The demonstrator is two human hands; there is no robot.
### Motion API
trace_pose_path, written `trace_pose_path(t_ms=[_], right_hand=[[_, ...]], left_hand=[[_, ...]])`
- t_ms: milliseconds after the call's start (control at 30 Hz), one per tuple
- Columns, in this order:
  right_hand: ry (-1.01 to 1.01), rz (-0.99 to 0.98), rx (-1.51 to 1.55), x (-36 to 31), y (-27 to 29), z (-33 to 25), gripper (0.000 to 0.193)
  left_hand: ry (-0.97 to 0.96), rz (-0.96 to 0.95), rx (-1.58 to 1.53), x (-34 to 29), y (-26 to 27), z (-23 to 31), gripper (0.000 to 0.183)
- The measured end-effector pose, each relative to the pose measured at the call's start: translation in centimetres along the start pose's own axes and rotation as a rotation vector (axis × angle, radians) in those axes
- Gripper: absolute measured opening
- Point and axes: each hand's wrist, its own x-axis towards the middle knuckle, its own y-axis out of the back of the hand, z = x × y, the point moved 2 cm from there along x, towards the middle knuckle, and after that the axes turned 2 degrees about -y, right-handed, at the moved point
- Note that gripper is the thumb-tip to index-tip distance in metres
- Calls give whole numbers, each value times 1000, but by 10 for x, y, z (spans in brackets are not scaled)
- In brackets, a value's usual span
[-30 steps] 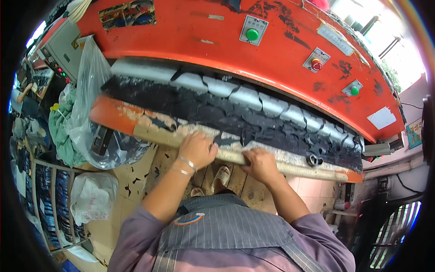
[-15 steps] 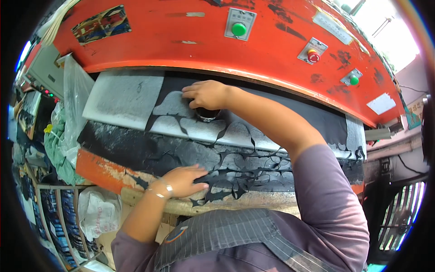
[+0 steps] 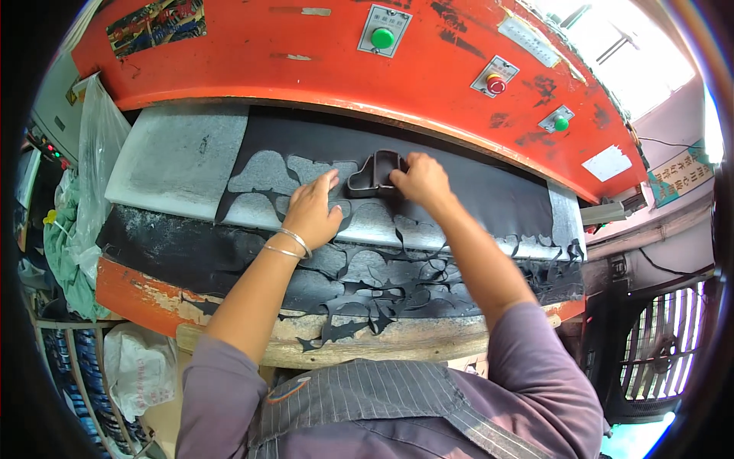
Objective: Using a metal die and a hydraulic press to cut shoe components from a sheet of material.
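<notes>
My right hand point(image 3: 425, 180) grips the right side of a dark metal cutting die point(image 3: 376, 174), an open-topped curved outline with a divider inside. The die rests on a black sheet point(image 3: 482, 187), perhaps leather, beside shaped cut-outs that show the pale board point(image 3: 180, 153) beneath. My left hand point(image 3: 313, 210) lies over the cut-outs left of the die, fingers stretched and thumb apart, a bangle at its wrist. Whether its fingertips touch the sheet is hard to tell. Thin black scrap webbing point(image 3: 367, 306) hangs over the board's near edge.
Across the back runs an orange press beam point(image 3: 283, 69) with a green button point(image 3: 382, 37), a red button point(image 3: 496, 83) and another green button point(image 3: 561, 123). A wooden edge point(image 3: 420, 344) borders the near side. A white plastic bag point(image 3: 140, 367) hangs lower left; a fan point(image 3: 661, 344) stands right.
My right hand and the die have shifted right along the sheet. From the near edge, my left hand has come up over the cut-outs. More cut-out area shows where the die was. The view has shifted.
</notes>
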Motion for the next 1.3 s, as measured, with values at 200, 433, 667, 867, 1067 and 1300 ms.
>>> trace_pose_path(t_ms=[200,433,667,867,1067,1300], right_hand=[[214,219,450,-38,-35,26,65],[403,260,275,-53,-49,54,66],[483,291,267,-59,-52,47,65],[511,322,294,-51,-53,38,68],[453,907,533,-40,-1,52,60],[-121,1578,321,-35,154,174,63]], left_hand=[[76,-113,65,0,-7,-12,69],[89,-100,29,-3,5,-2,68],[69,-119,40,-13,17,2,66],[60,-133,100,-4,22,-10,71],[-95,260,142,11,40,-33,49],[-562,589,421,80,122,117,14]])
